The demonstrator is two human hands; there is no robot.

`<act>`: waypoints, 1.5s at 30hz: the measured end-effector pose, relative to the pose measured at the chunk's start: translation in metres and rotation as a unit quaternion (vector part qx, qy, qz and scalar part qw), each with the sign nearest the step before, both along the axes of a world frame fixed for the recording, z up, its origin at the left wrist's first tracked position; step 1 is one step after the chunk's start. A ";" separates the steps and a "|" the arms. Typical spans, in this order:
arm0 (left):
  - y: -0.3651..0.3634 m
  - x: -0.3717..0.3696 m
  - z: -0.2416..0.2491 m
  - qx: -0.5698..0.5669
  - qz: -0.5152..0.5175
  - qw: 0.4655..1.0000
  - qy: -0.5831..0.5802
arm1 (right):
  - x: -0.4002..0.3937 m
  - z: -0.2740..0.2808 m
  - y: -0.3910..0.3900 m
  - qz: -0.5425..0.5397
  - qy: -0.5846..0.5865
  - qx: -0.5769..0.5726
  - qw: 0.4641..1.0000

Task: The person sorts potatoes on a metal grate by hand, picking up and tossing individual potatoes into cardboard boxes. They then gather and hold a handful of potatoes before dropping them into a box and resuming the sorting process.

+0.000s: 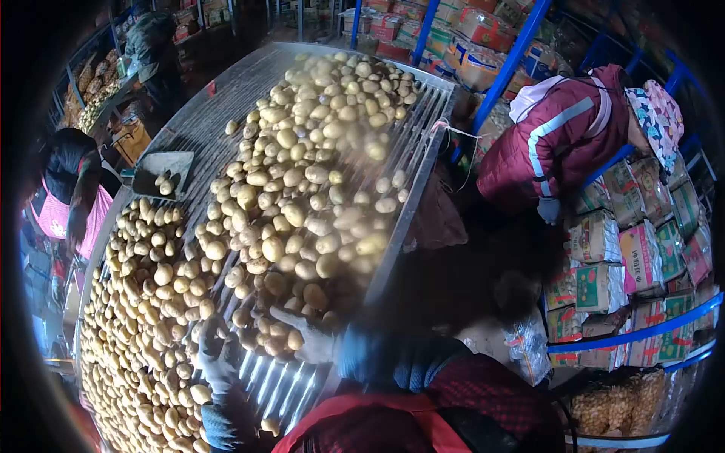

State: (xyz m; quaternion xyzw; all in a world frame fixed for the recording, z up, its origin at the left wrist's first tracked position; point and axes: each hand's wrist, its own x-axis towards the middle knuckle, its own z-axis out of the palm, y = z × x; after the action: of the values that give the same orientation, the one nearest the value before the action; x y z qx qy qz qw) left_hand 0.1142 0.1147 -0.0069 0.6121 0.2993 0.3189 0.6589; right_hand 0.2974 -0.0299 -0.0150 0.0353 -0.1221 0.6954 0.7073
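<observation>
Many potatoes (273,249) lie over a slatted metal sorting table (273,385). My left hand (216,353), in a pale grey glove, is at the edge of the dense potato heap (143,332) on the left. Its fingers are curved and apart, with no potato visible inside them. In a similar glove, my right hand (313,337) reaches in from the right, fingers stretched out beside a small cluster of potatoes (273,338). It appears to touch them. Bare bright slats show between my two wrists.
A metal scoop (162,172) holding several potatoes rests at the table's left edge. A person in a maroon jacket (563,128) bends at the right, near stacked cartons (600,287) and blue rails (634,328). Another person in a pink apron (57,219) stands left.
</observation>
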 end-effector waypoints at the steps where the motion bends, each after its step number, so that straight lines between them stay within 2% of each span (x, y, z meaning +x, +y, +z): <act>1: -0.019 0.021 0.020 -0.008 0.026 0.998 -0.055 | 0.002 0.019 -0.004 0.098 0.060 -0.146 0.983; 2: -0.025 0.028 0.027 0.037 0.028 0.999 -0.013 | 0.003 -0.010 0.006 0.133 0.027 0.007 0.991; 3: -0.027 0.037 0.021 0.080 0.009 0.995 -0.054 | -0.003 0.002 -0.004 0.067 0.019 -0.130 0.989; 4: -0.025 0.043 0.014 0.194 -0.026 0.980 -0.040 | -0.009 0.014 -0.014 0.003 -0.003 -0.264 0.964; 5: -0.023 0.046 0.011 0.305 -0.055 0.950 -0.025 | -0.009 0.015 -0.018 -0.014 -0.044 -0.224 0.974; 6: -0.042 0.062 0.044 0.368 -0.060 0.927 -0.042 | -0.008 0.003 -0.016 0.002 -0.017 -0.214 0.977; 8: -0.046 0.067 0.042 0.415 -0.069 0.907 -0.020 | -0.007 -0.020 -0.013 0.037 0.036 -0.195 0.979; 10: -0.048 0.070 0.025 0.454 -0.041 0.890 -0.009 | -0.002 -0.064 -0.003 0.040 0.084 -0.097 0.991; 11: -0.050 0.076 0.036 0.499 -0.032 0.866 -0.017 | -0.002 -0.068 0.001 0.005 0.007 -0.109 0.994; 12: -0.054 0.073 0.039 0.468 -0.021 0.883 0.025 | -0.004 -0.069 0.005 -0.029 -0.074 -0.124 0.989; 13: -0.053 0.071 0.029 0.411 -0.012 0.912 -0.009 | -0.005 -0.071 0.008 -0.060 -0.153 -0.143 0.976; 16: -0.060 0.058 0.035 0.224 0.020 0.974 0.038 | -0.002 -0.021 -0.002 -0.021 -0.134 -0.192 0.972; 18: -0.064 0.050 0.042 0.116 0.020 0.993 0.011 | -0.003 0.003 0.004 0.013 -0.121 -0.215 0.969; 21: -0.060 0.044 0.071 0.075 0.057 0.995 -0.030 | -0.008 0.013 0.012 0.045 -0.118 -0.226 0.966; 22: -0.066 0.046 0.076 -0.014 0.078 0.994 -0.073 | -0.010 0.015 0.014 0.055 -0.118 -0.227 0.965; 23: -0.063 0.043 0.072 -0.030 0.102 0.989 -0.102 | -0.013 0.017 0.017 0.066 -0.118 -0.229 0.964; 25: -0.059 0.032 0.072 -0.086 0.145 0.985 -0.041 | -0.017 0.019 0.022 0.084 -0.119 -0.229 0.963; 29: -0.071 0.030 0.083 -0.125 0.184 0.972 -0.079 | -0.023 0.020 0.028 0.112 -0.117 -0.231 0.959; 30: -0.072 0.024 0.092 -0.087 0.109 0.988 -0.061 | -0.024 0.018 0.028 0.115 -0.117 -0.232 0.959; 31: -0.072 0.019 0.086 0.053 0.064 0.997 0.007 | -0.023 0.017 0.026 0.119 -0.118 -0.233 0.958; 32: -0.071 0.014 0.079 0.196 0.040 0.978 0.063 | -0.023 0.017 0.024 0.125 -0.115 -0.237 0.957; 33: -0.072 0.019 0.071 0.397 0.020 0.913 0.094 | -0.023 0.019 0.022 0.128 -0.118 -0.240 0.955; 35: -0.081 0.025 0.075 0.450 0.009 0.885 0.122 | -0.021 0.023 0.020 0.131 -0.124 -0.252 0.951; 39: -0.082 0.023 0.067 0.414 0.051 0.904 0.093 | -0.020 0.027 0.019 0.129 -0.138 -0.265 0.946; 45: -0.081 0.004 0.086 0.348 0.034 0.936 0.024 | -0.019 0.030 0.021 0.142 -0.140 -0.269 0.942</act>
State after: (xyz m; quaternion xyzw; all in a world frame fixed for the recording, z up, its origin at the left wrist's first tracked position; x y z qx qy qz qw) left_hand 0.1180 0.0340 0.0786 0.8000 0.2058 0.4109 0.3858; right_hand 0.2784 -0.0092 0.0147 -0.2376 -0.0221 0.7934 0.5600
